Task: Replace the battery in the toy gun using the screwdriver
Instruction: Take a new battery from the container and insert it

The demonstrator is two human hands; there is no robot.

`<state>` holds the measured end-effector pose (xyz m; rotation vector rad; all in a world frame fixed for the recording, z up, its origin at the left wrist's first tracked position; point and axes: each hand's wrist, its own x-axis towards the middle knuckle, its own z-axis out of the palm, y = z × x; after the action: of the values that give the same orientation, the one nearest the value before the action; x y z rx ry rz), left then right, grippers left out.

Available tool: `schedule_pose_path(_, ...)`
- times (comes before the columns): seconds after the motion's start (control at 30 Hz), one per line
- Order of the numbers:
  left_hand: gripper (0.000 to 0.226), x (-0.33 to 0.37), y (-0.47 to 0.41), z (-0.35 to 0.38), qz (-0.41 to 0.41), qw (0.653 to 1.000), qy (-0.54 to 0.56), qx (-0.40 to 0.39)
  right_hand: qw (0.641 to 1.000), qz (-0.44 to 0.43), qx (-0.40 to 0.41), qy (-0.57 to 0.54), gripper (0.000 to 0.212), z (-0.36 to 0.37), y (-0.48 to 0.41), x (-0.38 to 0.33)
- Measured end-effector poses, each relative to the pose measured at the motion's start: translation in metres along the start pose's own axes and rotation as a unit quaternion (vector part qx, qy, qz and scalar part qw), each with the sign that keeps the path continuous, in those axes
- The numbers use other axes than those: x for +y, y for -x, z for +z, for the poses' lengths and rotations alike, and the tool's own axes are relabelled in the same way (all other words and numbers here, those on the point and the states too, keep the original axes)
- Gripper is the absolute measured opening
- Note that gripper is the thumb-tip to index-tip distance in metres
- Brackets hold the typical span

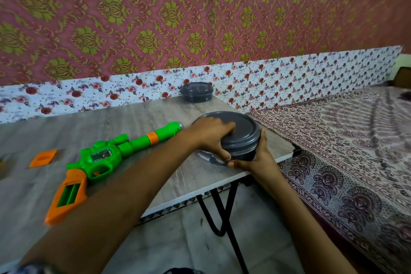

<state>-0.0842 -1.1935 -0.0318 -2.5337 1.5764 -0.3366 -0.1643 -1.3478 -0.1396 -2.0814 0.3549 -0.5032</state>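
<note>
**Hands clasping a grey container at the right end of the surface**

Both hands hold the same object. Left hand reaches across from the lower left and lies over the top of the grey container, fingers curled onto its lid and thumb pressed against its near side wall. Right hand comes up from below and cups the container's right and near side, its thumb lying along the base. The container is round, dark grey and lidded, and it stands near the right-hand corner of the surface, a pale wood-grain top on black metal legs.

A clear, blurred object lies on the surface just beside the container, under the left hand; what it is cannot be told.

The toy gun, green with an orange grip and an orange band on the barrel, lies flat on the surface to the left of the hands and is touched by neither. Its barrel points toward the container, and its grip, nearest the camera, shows an open rectangular recess. A flat orange piece lies apart from the gun, further left.

A second grey container, also lidded, stands at the far edge of the surface against the floral wall strip. A bed with a patterned sheet adjoins the surface on the right
</note>
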Motion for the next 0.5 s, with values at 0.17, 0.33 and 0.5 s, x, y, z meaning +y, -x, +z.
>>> schedule_pose_path(0.17, 0.050, 0.001, -0.004, -0.013, 0.071, 0.994, -0.082, 0.004, 0.999, -0.023, 0.021, 0.034, 0.140, 0.003, 0.002, -0.007)
schedule_pose_path(0.33, 0.037, -0.001, -0.005, -0.018, 0.100, 0.992, -0.081, -0.002, 0.997, -0.035, 0.030, 0.063, 0.143, 0.004, 0.004, -0.013)
schedule_pose_path(0.5, 0.036, -0.015, -0.007, -0.022, 0.083, 0.996, 0.002, 0.021, 0.997, -0.025, 0.019, 0.075, 0.146, 0.003, 0.007, -0.018)
